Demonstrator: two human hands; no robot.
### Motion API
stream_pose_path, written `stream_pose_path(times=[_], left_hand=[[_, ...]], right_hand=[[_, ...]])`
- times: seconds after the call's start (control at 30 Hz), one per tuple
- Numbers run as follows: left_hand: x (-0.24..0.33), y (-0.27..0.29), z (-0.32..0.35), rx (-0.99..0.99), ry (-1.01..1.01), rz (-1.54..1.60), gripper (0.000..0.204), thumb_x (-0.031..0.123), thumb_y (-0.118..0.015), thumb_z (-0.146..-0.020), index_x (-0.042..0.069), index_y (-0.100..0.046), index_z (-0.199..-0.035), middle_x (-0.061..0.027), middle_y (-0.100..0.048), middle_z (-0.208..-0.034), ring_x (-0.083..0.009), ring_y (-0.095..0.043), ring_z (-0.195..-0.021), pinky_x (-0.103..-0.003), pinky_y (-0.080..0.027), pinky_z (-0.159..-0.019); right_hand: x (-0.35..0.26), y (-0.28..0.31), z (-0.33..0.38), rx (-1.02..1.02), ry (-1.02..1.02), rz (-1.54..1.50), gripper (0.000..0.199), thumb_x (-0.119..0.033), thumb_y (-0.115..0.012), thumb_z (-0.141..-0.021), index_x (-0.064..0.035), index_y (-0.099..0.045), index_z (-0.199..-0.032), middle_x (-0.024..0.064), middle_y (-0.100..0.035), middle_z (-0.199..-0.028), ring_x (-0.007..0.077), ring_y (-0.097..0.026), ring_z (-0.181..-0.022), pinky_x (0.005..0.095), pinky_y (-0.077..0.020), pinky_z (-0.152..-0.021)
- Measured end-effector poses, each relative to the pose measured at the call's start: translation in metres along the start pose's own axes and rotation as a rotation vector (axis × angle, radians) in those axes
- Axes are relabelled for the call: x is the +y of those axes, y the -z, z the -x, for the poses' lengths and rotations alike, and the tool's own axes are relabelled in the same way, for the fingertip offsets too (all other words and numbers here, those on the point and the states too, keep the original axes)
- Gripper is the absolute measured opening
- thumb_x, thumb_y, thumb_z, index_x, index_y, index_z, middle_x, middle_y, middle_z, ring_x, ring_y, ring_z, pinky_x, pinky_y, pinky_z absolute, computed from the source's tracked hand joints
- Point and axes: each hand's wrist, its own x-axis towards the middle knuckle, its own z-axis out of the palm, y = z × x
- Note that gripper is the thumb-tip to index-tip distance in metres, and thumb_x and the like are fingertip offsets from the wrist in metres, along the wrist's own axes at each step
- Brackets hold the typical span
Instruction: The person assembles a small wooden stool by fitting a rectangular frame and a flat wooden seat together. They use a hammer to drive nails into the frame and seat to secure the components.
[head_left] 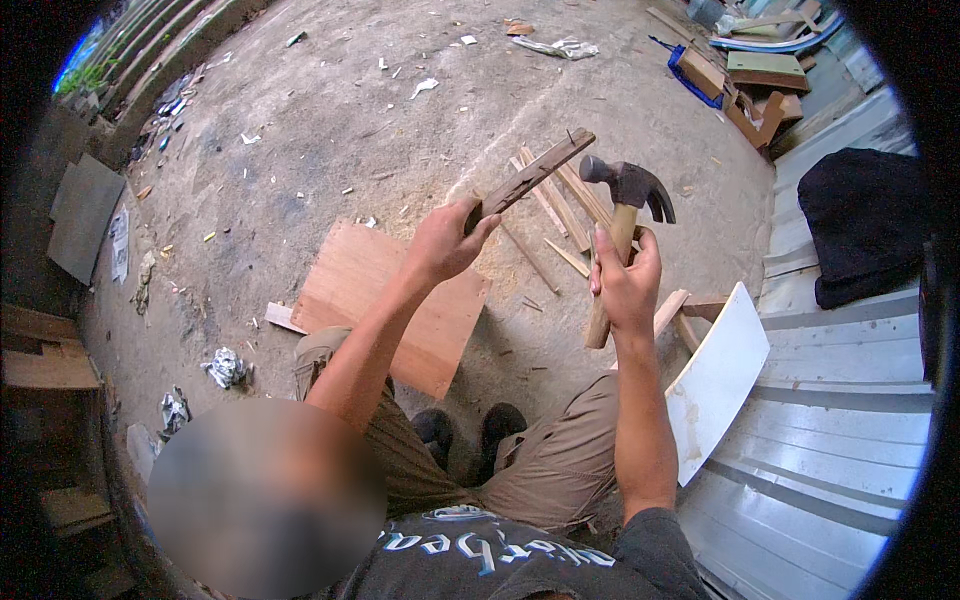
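My left hand is closed round the near end of a dark, weathered wooden strip. The strip slants up to the right, and a thin nail sticks out near its far end. In my right hand is a claw hammer, gripped partway along its pale wooden handle. Its metal head is at the top, with the claw turned to the right. The hammer's striking face is near the strip's far end, apart from it in this view.
A reddish plywood panel lies before my left knee. Beyond my hands are several loose wood strips on the concrete floor. At right stand a white board and a corrugated metal wall with a black cloth.
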Motion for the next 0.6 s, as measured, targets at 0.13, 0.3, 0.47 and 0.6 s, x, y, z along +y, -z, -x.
stream_pose_path(times=[0.13, 0.3, 0.47, 0.6], left_hand=[[-0.015, 0.0, 0.001, -0.177, 0.065, 0.082, 0.037, 0.034, -0.052, -0.098, -0.001, -0.063, -0.1, -0.0107, -0.052, -0.067, -0.0218, -0.052, -0.063, -0.038, -0.043, -0.06], [-0.033, 0.004, 0.006, -0.411, 0.221, 0.277, 0.042, 0.04, -0.045, -0.102, 0.002, -0.063, -0.104, -0.0021, -0.052, -0.071, -0.0169, -0.048, -0.066, -0.034, -0.041, -0.061], [-0.039, 0.032, 0.017, -0.488, 0.13, 0.037, 0.042, 0.043, -0.049, -0.099, 0.003, -0.059, -0.098, -0.0066, -0.052, -0.072, -0.0207, -0.049, -0.068, -0.036, -0.042, -0.063], [-0.044, 0.073, 0.021, -0.571, -0.033, -0.362, 0.04, 0.043, -0.059, -0.092, 0.003, -0.059, -0.093, -0.0173, -0.062, -0.075, -0.0358, -0.061, -0.072, -0.047, -0.047, -0.065]], right_hand=[[0.008, 0.003, -0.009, 0.059, 0.049, 0.12, 0.028, -0.019, -0.063, -0.093, 0.0013, -0.046, -0.102, 0.0046, -0.055, -0.07, 0.0078, -0.051, -0.047, 0.0241, -0.0413, -0.042], [0.028, 0.016, -0.022, 0.067, 0.036, 0.063, 0.029, -0.013, -0.061, -0.091, 0.0034, -0.043, -0.107, 0.0053, -0.055, -0.07, 0.009, -0.053, -0.05, 0.024, -0.0432, -0.044], [0.025, 0.011, -0.019, 0.029, -0.074, 0.053, 0.034, -0.012, -0.063, -0.09, 0.0041, -0.041, -0.111, 0.0057, -0.055, -0.07, 0.009, -0.053, -0.051, 0.0249, -0.0439, -0.042], [0.016, 0.01, -0.021, -0.074, -0.124, 0.023, 0.035, -0.011, -0.064, -0.09, 0.0046, -0.042, -0.113, 0.006, -0.055, -0.071, 0.0081, -0.052, -0.051, 0.0245, -0.0438, -0.04]])
